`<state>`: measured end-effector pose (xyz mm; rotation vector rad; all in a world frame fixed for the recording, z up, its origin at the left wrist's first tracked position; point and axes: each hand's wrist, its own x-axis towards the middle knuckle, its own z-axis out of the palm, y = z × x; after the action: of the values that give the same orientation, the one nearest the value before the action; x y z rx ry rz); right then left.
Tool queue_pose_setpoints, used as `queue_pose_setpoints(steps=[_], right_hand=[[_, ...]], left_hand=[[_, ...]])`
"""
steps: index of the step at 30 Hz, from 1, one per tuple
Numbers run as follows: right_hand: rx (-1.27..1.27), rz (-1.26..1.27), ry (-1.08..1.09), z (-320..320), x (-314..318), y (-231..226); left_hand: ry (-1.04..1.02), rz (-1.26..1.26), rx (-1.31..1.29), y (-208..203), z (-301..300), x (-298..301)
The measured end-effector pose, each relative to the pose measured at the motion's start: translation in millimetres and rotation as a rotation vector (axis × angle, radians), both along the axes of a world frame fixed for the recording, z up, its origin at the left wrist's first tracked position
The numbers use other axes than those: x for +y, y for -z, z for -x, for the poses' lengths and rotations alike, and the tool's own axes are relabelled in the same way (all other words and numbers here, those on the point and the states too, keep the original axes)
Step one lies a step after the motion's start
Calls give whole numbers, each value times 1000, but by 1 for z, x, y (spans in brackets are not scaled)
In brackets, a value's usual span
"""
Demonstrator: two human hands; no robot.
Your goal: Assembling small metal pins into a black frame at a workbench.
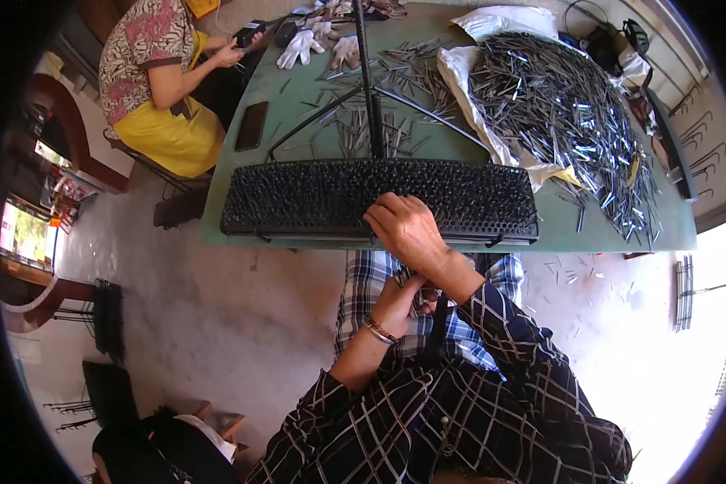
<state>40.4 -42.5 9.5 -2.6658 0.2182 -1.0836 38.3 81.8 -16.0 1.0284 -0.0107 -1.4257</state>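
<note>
A long black rack with a densely perforated, bristly-looking face lies along the near edge of the green table. My right hand is at the rack's front, right of its middle. Its fingers are curled and pressed together against the holes; whatever is between the fingertips is hidden. Below it, partly covered by my right wrist, my left hand is closed around a small bunch of dark metal strips over my lap. Bracelets circle the left wrist.
A large heap of dark metal strips spills from a white sack at right. Loose strips lie behind the rack's thin metal frame. A phone and white gloves are on the table. Another person sits at left.
</note>
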Motion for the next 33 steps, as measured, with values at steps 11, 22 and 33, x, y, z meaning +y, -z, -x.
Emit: queue_pose_setpoints(steps=[11,22,33], right_hand=[[2,14,52,-2,0,5],[121,47,36,3,0,0],[11,-454,-49,29,10,-3]], left_hand=[[74,24,-25,15,2,3],[87,50,-16,19,5,4],[46,92,-12,16,5,3]])
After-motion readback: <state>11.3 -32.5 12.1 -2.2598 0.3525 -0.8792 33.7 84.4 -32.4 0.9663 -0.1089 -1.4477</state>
